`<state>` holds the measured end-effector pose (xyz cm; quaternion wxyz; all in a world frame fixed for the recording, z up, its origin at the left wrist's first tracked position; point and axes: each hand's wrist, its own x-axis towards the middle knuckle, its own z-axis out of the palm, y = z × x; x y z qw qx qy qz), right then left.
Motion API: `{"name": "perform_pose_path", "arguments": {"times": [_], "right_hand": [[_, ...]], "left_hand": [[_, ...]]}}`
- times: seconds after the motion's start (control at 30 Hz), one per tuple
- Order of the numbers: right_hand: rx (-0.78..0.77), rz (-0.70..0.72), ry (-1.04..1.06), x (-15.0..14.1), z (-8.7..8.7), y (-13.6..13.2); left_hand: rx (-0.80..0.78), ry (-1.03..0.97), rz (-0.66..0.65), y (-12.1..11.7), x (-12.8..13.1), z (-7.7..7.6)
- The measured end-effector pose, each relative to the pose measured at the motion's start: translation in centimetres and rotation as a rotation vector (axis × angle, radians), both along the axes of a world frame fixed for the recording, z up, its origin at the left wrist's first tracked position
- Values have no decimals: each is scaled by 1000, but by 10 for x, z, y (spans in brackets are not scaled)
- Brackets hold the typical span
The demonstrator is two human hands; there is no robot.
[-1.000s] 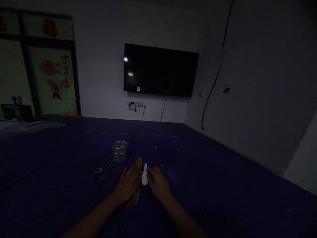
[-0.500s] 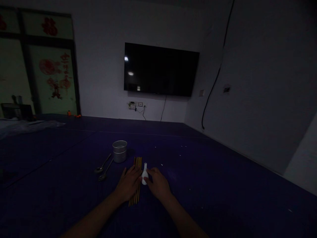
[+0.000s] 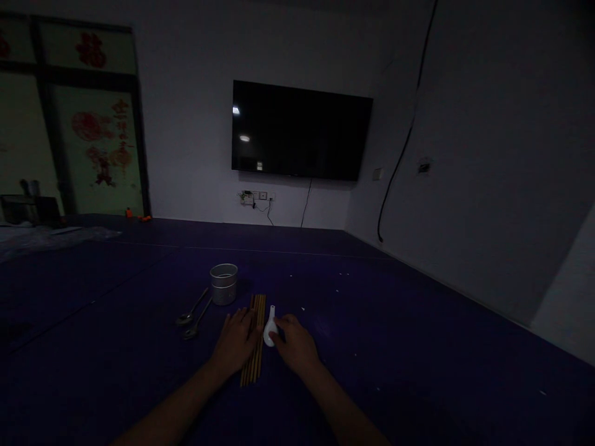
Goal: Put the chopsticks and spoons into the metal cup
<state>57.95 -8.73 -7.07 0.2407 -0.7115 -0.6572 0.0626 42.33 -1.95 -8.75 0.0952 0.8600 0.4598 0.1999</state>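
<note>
A bundle of several wooden chopsticks [image 3: 253,365] lies lengthwise on the dark blue surface. My left hand [image 3: 235,344] rests flat over their left side with its fingers stretched out, hiding part of them. Just right of the chopsticks is a white soup spoon [image 3: 269,331], its handle pointing away from me. My right hand [image 3: 296,347] has its thumb and fingertips closed at the spoon's right edge. Left of the chopsticks stands a metal cup [image 3: 224,286], and two metal spoons [image 3: 186,319] lie beside it with their bowls toward me.
Small white scraps [image 3: 303,308] dot the blue surface [image 3: 418,347]. Clear plastic sheeting [image 3: 56,238] and small orange items [image 3: 145,218] lie far left. A television [image 3: 302,130] hangs on the back wall, with a cable [image 3: 400,164] down the right wall.
My left hand has slid left, away from the white spoon, uncovering more of the chopsticks. The spoon's bowl has turned slightly left, and my right hand stays at it.
</note>
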Motion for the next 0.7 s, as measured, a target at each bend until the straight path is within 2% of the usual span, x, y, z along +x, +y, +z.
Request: {"name": "perform_pose_path", "arguments": {"times": [0.27,0.53,0.7], "right_hand": [[1,-1,-4,-1,1,-1],[1,17,-5,0,0,1],[10,19,-11,-2,1,0]], "left_hand": [[-11,33,-47,1,-1,0],[-40,82,-87,-5,-1,8],[-67,87,-102,-2,0,8]]}}
